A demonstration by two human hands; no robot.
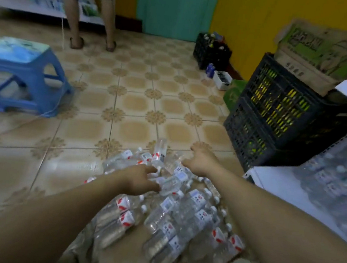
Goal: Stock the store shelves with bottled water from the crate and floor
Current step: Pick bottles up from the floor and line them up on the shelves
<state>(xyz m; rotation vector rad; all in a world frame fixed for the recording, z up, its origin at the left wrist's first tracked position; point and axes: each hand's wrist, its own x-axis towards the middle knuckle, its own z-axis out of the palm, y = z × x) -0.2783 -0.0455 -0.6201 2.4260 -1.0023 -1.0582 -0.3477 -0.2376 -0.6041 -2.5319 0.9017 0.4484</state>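
Bottles of water (pixel 179 219) heaped flat on the tiled floor (pixel 128 104), near and centre. Left hand (pixel 140 179) and right hand (pixel 201 163) stretched over the far end of the heap, fingers loose and spread, nothing grasped yet. Take one bottle per hand around the middle, from the top of the pile to avoid rolling the rest. Lift clear, then stand each upright on the white shelf (pixel 275 187) at the right.

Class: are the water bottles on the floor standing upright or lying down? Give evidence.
Lying down: the water bottles rest on their sides in a loose heap, white caps pointing sideways, labels facing up.
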